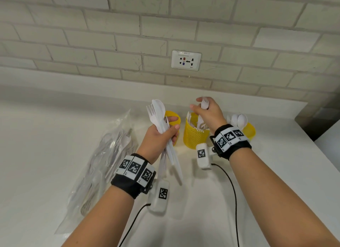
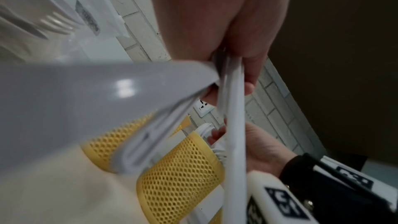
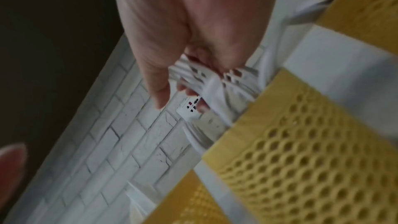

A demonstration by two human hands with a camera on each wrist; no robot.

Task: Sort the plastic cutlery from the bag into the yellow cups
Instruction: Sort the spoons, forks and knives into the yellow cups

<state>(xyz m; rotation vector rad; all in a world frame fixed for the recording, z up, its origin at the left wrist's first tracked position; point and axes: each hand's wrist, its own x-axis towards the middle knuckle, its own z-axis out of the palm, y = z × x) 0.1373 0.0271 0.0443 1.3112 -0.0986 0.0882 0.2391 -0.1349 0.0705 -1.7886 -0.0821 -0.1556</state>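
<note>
My left hand [image 1: 165, 134] grips a bundle of white plastic cutlery [image 1: 158, 116], a fork, a spoon and knives, with the handles pointing down toward me [image 2: 234, 108]. Behind that hand a yellow mesh cup [image 1: 173, 118] is partly hidden. My right hand [image 1: 204, 108] pinches a white fork [image 1: 203, 102] over the middle yellow cup [image 1: 195, 136], which holds forks [image 3: 206, 81]. At the right, a third yellow cup [image 1: 248, 130] holds spoons [image 1: 239, 119]. The clear bag [image 1: 106, 154] with more cutlery lies on the counter at the left.
The white counter [image 1: 257, 173] ends at a tiled wall with a socket [image 1: 185, 60] behind the cups. A dark gap [image 1: 316, 121] breaks the counter's right edge. Black cables [image 1: 233, 191] hang from both wrist cameras.
</note>
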